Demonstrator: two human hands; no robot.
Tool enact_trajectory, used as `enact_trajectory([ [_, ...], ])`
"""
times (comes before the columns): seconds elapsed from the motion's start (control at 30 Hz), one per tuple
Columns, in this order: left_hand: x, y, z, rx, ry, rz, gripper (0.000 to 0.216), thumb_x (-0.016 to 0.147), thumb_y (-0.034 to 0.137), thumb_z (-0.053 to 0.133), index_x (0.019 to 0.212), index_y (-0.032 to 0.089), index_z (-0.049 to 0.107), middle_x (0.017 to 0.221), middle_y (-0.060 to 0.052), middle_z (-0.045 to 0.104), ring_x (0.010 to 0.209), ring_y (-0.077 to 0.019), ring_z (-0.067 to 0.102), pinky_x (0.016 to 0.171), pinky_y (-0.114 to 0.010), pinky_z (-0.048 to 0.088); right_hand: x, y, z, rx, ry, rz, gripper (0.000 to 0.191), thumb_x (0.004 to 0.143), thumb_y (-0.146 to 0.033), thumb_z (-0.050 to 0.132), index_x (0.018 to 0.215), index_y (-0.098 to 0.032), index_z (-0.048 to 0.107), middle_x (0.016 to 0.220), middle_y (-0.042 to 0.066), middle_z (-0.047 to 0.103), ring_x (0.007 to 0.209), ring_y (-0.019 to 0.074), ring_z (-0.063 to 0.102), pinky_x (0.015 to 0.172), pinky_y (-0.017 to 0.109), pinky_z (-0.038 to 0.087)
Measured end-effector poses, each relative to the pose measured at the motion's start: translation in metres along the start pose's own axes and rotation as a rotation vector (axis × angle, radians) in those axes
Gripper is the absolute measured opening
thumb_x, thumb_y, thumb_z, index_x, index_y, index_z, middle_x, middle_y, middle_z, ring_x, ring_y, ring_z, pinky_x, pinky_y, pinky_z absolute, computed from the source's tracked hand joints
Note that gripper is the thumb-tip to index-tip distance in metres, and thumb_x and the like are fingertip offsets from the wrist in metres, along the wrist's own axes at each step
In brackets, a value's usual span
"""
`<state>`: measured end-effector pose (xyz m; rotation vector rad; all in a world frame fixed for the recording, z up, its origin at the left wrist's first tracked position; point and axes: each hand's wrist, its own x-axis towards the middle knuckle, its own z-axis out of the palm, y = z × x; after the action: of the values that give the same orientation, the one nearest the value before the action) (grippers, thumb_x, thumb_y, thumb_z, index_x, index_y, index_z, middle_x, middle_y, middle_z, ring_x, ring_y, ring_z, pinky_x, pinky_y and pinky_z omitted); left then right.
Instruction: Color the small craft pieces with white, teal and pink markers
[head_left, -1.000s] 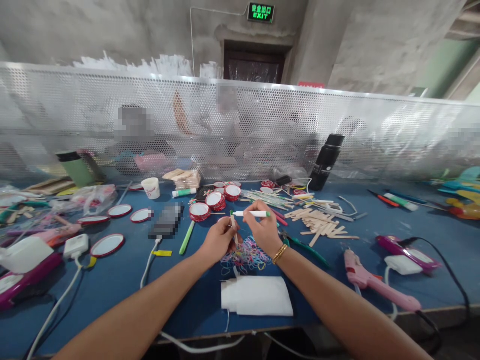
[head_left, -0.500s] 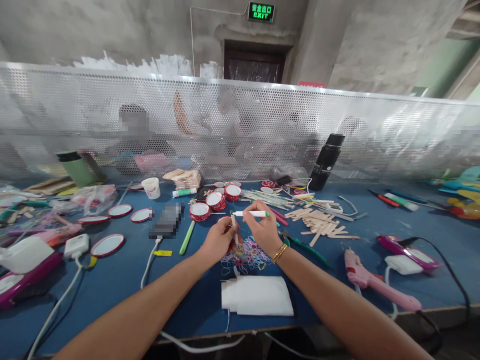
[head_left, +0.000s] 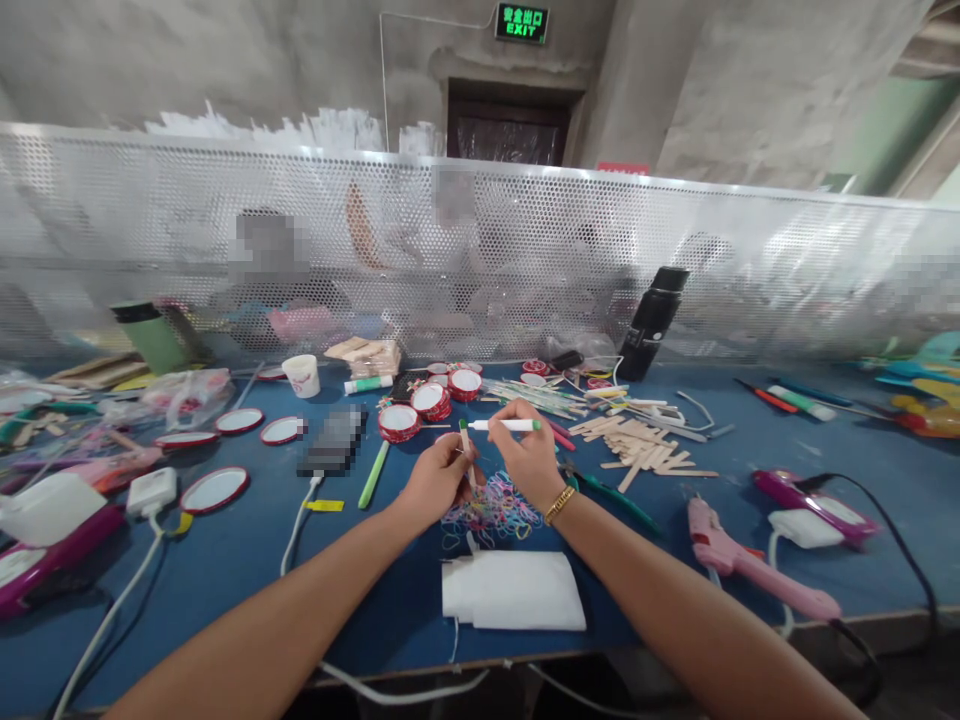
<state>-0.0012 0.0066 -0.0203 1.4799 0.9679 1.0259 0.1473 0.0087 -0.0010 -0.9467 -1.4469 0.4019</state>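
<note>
My left hand [head_left: 436, 480] pinches a wooden craft stick [head_left: 467, 446] upright, its top end coloured green. From the right, a white marker pen [head_left: 511, 425] with a green end points at that coloured top, held between the fingers of my right hand [head_left: 527, 458]. Whether the pen tip touches the wood I cannot tell. Below both hands lies a pile of colourful small rubber bands [head_left: 499, 507]. A white flat pouch-like item [head_left: 517, 592] rests closer to the table's front edge.
Loose craft sticks [head_left: 637, 445] lie to the right, near green-handled pliers [head_left: 619, 500] and a pink glue gun [head_left: 750, 570]. A phone [head_left: 334, 440], a green stick [head_left: 373, 475] and red-rimmed round lids [head_left: 216, 490] are on the left. A black bottle [head_left: 654, 325] stands by the perforated screen [head_left: 525, 250].
The marker has shifted very slightly to the right, and the green at the stick's top shows more clearly. My left hand has hardly moved.
</note>
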Motion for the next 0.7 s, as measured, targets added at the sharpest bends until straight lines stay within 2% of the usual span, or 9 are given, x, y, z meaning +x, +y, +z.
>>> enact_trajectory([
  [0.27, -0.0010, -0.0015, -0.0002, 0.025, -0.011, 0.021, 0.029, 0.086, 0.049, 0.061, 0.086, 0.020, 0.053, 0.062, 0.001, 0.067, 0.039, -0.0101, 0.052, 0.038, -0.020, 0.035, -0.0007, -0.0006, 0.0005, 0.037, -0.024, 0.002, 0.015, 0.083, -0.026, 0.058, 0.069, -0.021, 0.054, 0.062, -0.003, 0.056, 0.059, 0.0134, 0.051, 0.060, 0.027, 0.041],
  [0.47, -0.0003, -0.0011, 0.0000, 0.012, -0.005, 0.010, 0.030, 0.085, 0.050, 0.061, 0.087, 0.021, 0.053, 0.060, 0.002, 0.066, 0.038, -0.0102, 0.051, 0.037, -0.021, 0.035, -0.0002, 0.0026, -0.0008, 0.002, 0.022, -0.007, 0.014, 0.083, -0.025, 0.058, 0.070, -0.021, 0.054, 0.063, -0.003, 0.056, 0.060, 0.0137, 0.052, 0.062, 0.028, 0.042],
  [0.7, 0.0005, -0.0031, 0.0001, 0.016, -0.015, 0.026, 0.031, 0.084, 0.050, 0.062, 0.084, 0.021, 0.052, 0.061, 0.001, 0.067, 0.037, -0.0102, 0.052, 0.037, -0.021, 0.035, -0.0015, 0.0007, 0.0009, 0.031, -0.027, -0.005, 0.015, 0.084, -0.027, 0.058, 0.070, -0.021, 0.055, 0.063, -0.003, 0.057, 0.059, 0.0135, 0.052, 0.060, 0.027, 0.041],
])
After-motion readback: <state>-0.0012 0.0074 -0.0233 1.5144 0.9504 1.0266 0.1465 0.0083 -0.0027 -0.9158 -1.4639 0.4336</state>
